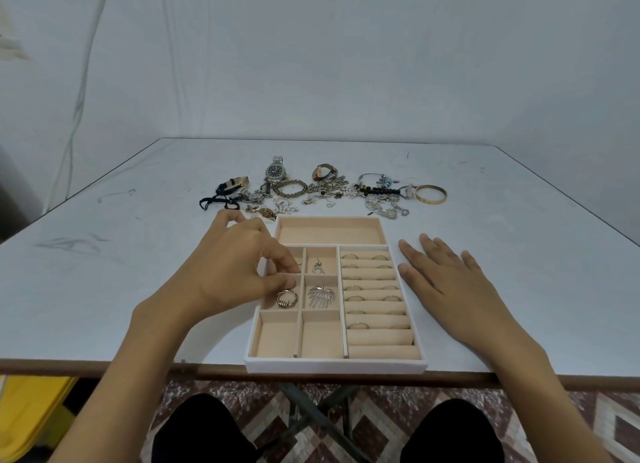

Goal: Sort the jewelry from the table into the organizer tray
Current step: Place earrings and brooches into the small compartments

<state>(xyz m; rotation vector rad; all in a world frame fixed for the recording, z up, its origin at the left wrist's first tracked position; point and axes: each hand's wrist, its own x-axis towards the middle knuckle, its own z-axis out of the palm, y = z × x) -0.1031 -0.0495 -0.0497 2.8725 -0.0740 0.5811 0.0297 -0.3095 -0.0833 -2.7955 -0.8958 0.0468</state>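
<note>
Fingertips [292, 267] of left hand [235, 265]: index + thumb curled toward each other, tips close w/ a small gap. Can't tell if sth tiny is pinched btw them, too small to see. They hover over the top-left small cell of the organizer tray [336, 365], right at its divider. Just under the thumb, a ring cluster [286, 299] lies in the next cell. Just right of the tips, a small pendant [318, 267] has its own cell; below-right of them is a leaf-shaped pendant [322, 296]. Further right are the ring rolls [374, 339] w/ several rings tucked in. Right hand [450, 282] lies flat on table [519, 227], fingers straight + spread, just beside tray's right wall, holding nothing.

Step, prob.: setting a small piece into that top-left cell. The jewelry pile [329, 190] sits well beyond the fingers, past tray's far rim: watch [275, 171], gold bangle [430, 194], chains + bead bracelets, all overlapping. So most of the sorting is left.

Next move needs: lift hand clear w/o snagging ring cluster, reach past far rim, single out one piece. Chains look tangled, so careful pinch + slow lift, maybe right hand to hold the rest down.
</note>
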